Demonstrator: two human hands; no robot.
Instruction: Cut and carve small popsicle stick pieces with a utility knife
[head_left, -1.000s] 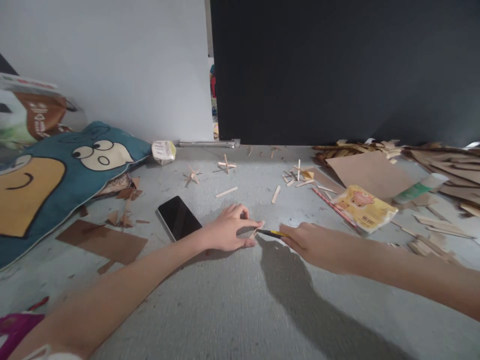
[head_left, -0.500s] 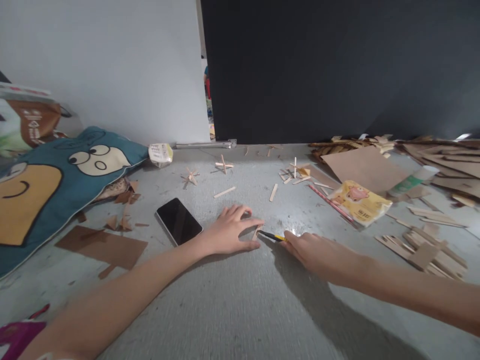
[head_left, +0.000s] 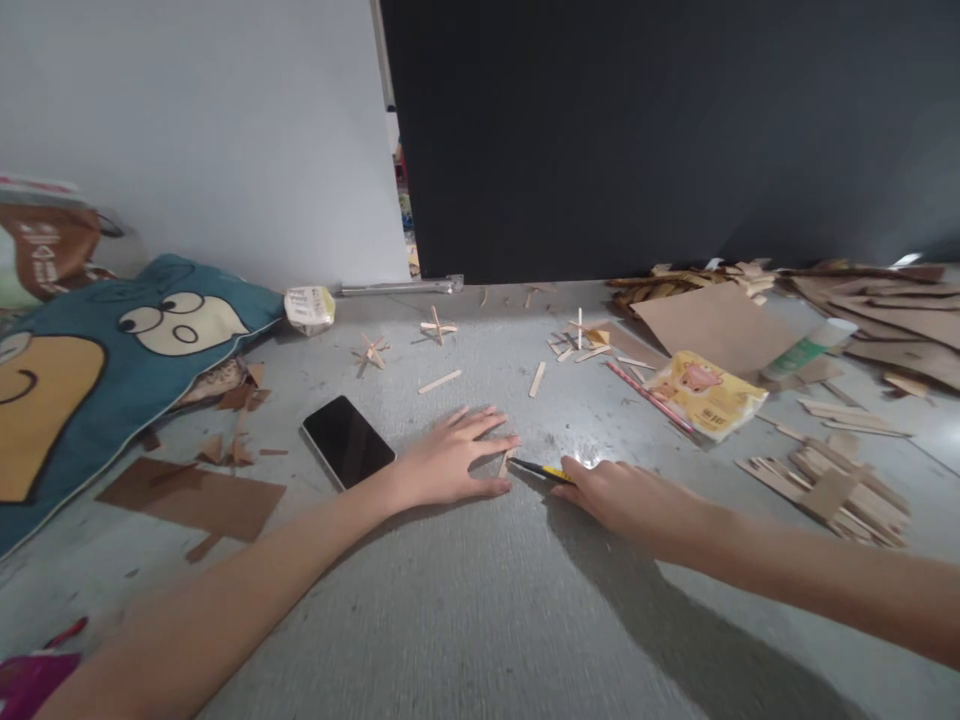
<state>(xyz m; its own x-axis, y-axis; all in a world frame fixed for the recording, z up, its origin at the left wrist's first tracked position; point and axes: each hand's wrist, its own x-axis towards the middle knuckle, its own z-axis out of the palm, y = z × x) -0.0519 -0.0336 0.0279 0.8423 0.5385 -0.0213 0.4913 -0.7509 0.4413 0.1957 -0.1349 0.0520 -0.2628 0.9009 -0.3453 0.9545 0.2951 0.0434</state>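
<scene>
Centre of frame: small wooden stick [head_left: 506, 463] lies on the grey surface [head_left: 420, 620], in the gap between index finger and thumb of the left hand [head_left: 450, 462]. That hand is open, fingers splayed; whether it presses on the stick, cannot tell. Right hand [head_left: 609, 492] grips a yellow-and-black tool [head_left: 541, 470], probably a knife, dark tip at the stick.

Risks: tip could skid off so narrow a piece and nick the index finger or thumb, both close by. Stick could also spin or split if loosely pinned and pushed from one side.

Against the first frame: left fingers, curled then, now stretch flatter; scene sits further left; stick bundle [head_left: 832, 490], lower right, shows more fully beyond the forearm.
</scene>
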